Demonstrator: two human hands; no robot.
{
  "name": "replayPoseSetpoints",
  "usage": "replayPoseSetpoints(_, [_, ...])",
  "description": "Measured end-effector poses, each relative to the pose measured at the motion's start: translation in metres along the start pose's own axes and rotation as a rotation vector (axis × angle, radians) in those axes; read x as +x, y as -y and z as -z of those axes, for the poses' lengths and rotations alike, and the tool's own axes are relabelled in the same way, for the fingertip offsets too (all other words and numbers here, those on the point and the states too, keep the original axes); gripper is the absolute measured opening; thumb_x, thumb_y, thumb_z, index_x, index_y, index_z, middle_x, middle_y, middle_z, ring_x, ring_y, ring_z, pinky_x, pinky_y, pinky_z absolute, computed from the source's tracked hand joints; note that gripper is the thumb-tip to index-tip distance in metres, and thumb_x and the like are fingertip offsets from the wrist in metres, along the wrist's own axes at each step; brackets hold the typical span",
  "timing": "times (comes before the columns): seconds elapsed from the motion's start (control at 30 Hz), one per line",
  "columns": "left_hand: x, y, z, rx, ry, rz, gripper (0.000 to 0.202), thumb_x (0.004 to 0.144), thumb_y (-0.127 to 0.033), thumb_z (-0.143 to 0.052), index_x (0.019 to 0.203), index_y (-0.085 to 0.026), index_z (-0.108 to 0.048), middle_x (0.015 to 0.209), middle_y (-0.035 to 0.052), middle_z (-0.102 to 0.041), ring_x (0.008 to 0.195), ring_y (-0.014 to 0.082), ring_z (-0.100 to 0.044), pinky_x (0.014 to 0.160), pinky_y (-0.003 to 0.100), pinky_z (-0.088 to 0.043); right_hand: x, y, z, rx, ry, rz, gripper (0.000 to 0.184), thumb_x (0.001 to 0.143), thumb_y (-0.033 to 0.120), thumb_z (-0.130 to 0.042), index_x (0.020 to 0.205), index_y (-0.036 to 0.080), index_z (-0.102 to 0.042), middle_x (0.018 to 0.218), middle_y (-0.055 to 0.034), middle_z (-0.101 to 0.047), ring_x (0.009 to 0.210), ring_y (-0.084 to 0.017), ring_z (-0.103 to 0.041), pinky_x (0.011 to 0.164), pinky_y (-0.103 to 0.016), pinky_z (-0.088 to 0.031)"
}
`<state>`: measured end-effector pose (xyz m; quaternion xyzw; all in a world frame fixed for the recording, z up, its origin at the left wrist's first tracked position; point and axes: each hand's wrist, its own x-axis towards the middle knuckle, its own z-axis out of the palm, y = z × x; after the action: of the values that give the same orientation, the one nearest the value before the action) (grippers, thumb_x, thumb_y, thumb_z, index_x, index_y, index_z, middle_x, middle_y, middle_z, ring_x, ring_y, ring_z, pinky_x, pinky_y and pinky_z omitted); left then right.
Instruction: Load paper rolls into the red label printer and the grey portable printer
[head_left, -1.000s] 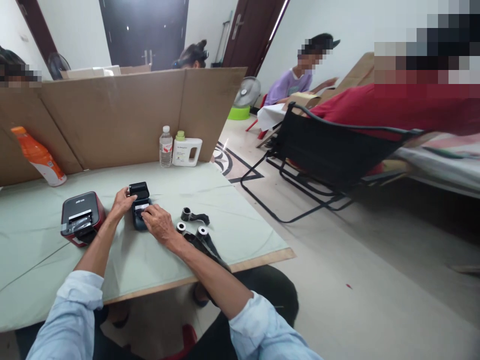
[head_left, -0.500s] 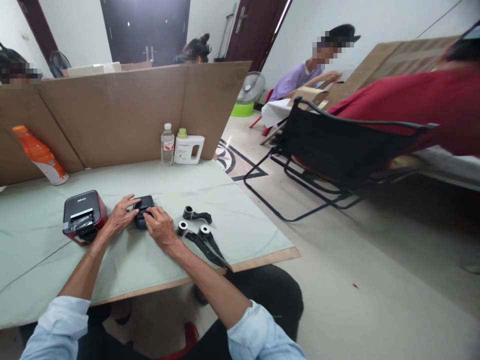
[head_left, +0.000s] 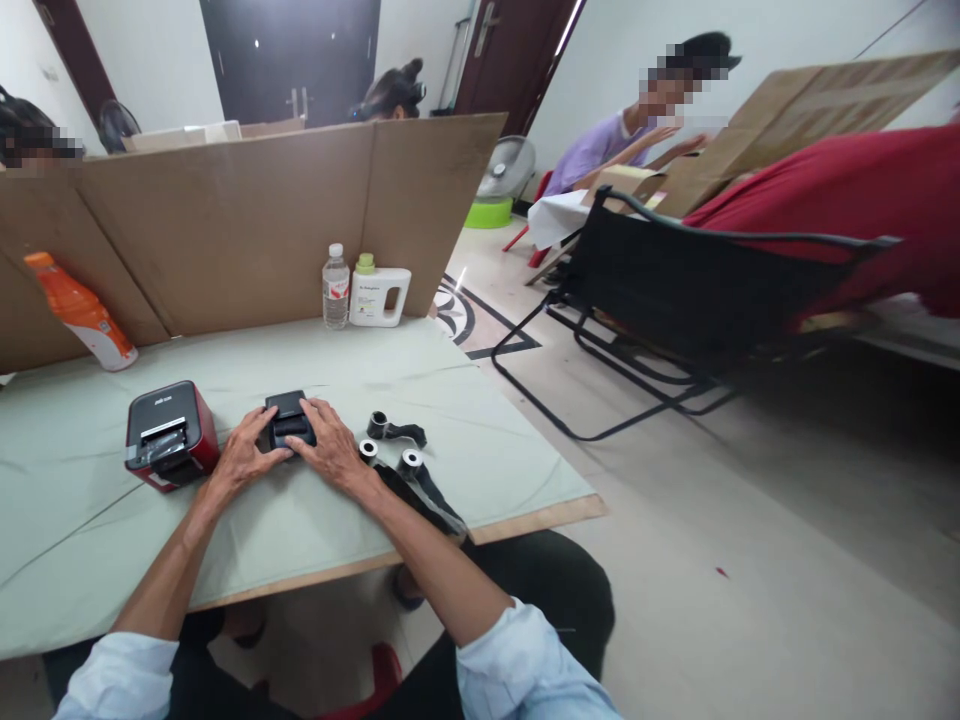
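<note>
A small black printer [head_left: 288,417] lies on the pale green table [head_left: 90,530], its lid down. My left hand [head_left: 244,457] rests against its near left side, fingers curled on it. Over its right side lies my right hand [head_left: 330,450], fingers pressed on the top. Three small rolls with black ribbon trailing from them [head_left: 401,462] lie just right of my right hand. A red and black label printer [head_left: 166,433] stands to the left of my left hand.
A cardboard screen [head_left: 247,215] closes the table's back. An orange bottle [head_left: 79,310], a water bottle [head_left: 335,287] and a white jug [head_left: 379,296] stand before it. A black folding chair [head_left: 675,310] stands on the floor right. Other people sit beyond.
The small black printer's lid, raised a second ago, has been closed. Both my hands have moved from the open lid down onto the shut case.
</note>
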<state>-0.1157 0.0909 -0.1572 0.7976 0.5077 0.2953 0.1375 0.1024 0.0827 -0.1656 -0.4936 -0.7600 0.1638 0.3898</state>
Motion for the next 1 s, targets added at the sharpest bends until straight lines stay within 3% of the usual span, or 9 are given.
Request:
replayPoseSetpoints(0.33, [-0.004, -0.01, -0.006, 0.073, -0.051, 0.0, 0.078, 0.076, -0.04, -0.085, 0.147, -0.02, -0.059, 0.15, 0.0178, -0.06, 0.139, 0.0361, -0.058, 0.117, 0.052, -0.048, -0.001, 0.002, -0.001, -0.037, 0.109, -0.103, 0.078, 0.094, 0.051, -0.068, 0.159, 0.015, -0.044, 0.162, -0.0219, -0.043, 0.147, -0.035, -0.046, 0.118, -0.051, -0.043])
replayPoseSetpoints(0.57, [-0.001, -0.022, -0.003, 0.124, -0.006, 0.036, 0.069, 0.08, -0.042, -0.081, 0.143, -0.021, -0.062, 0.148, 0.0165, -0.06, 0.134, 0.0355, -0.061, 0.113, 0.051, -0.052, -0.004, 0.003, -0.005, -0.033, 0.106, -0.122, 0.073, 0.097, 0.049, -0.064, 0.159, 0.015, -0.043, 0.161, -0.0205, -0.046, 0.145, -0.035, -0.047, 0.117, -0.051, -0.043])
replayPoseSetpoints(0.7, [-0.003, -0.025, 0.0, 0.127, 0.0, 0.03, 0.068, 0.084, -0.04, -0.076, 0.146, -0.02, -0.059, 0.143, 0.0166, -0.065, 0.129, 0.0337, -0.065, 0.11, 0.049, -0.054, -0.007, 0.006, -0.01, -0.038, 0.077, -0.14, 0.074, 0.098, 0.049, -0.062, 0.16, 0.015, -0.041, 0.161, -0.0214, -0.046, 0.145, -0.036, -0.048, 0.117, -0.052, -0.042])
replayPoseSetpoints(0.87, [-0.005, -0.022, -0.002, 0.108, 0.014, 0.017, 0.083, 0.081, -0.04, -0.076, 0.156, -0.019, -0.046, 0.152, 0.0167, -0.059, 0.139, 0.0339, -0.058, 0.116, 0.05, -0.049, -0.01, 0.008, -0.015, -0.011, 0.02, -0.141, 0.082, 0.096, 0.047, -0.063, 0.164, 0.012, -0.032, 0.159, -0.0226, -0.048, 0.142, -0.036, -0.051, 0.116, -0.051, -0.043])
replayPoseSetpoints(1.0, [-0.003, -0.022, -0.005, 0.153, 0.017, 0.067, 0.086, 0.082, -0.041, -0.072, 0.158, -0.016, -0.041, 0.154, 0.0188, -0.057, 0.142, 0.0363, -0.056, 0.118, 0.053, -0.047, -0.01, 0.008, -0.012, 0.02, 0.01, -0.112, 0.082, 0.095, 0.045, -0.065, 0.163, 0.01, -0.033, 0.157, -0.0233, -0.05, 0.14, -0.036, -0.052, 0.116, -0.051, -0.044])
